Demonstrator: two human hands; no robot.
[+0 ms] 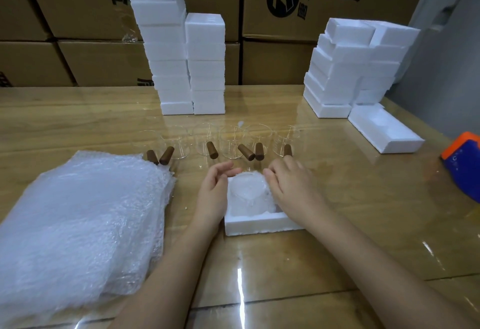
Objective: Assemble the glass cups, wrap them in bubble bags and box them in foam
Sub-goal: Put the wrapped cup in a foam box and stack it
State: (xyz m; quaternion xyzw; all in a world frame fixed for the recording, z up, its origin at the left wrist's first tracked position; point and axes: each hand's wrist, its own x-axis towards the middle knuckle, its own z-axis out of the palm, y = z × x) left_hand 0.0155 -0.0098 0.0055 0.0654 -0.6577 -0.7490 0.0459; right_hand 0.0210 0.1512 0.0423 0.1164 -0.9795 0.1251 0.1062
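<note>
A white foam tray (255,223) lies on the table in front of me, with a bubble-wrapped glass cup (249,193) sitting in its hollow. My left hand (213,191) rests at the tray's left side, fingers loosely curved over the far left corner. My right hand (291,186) lies over the tray's right side, its fingers touching the wrapped cup's edge. Behind the tray stand several bare glass cups (205,139) with brown wooden handles (212,150) in a row.
A pile of bubble bags (78,225) lies at the left. Two tall stacks of closed foam boxes (176,51) stand at the back, stacked foam halves (348,69) at the right, one open half (384,131) beside them. An orange-blue tape dispenser (465,162) sits far right.
</note>
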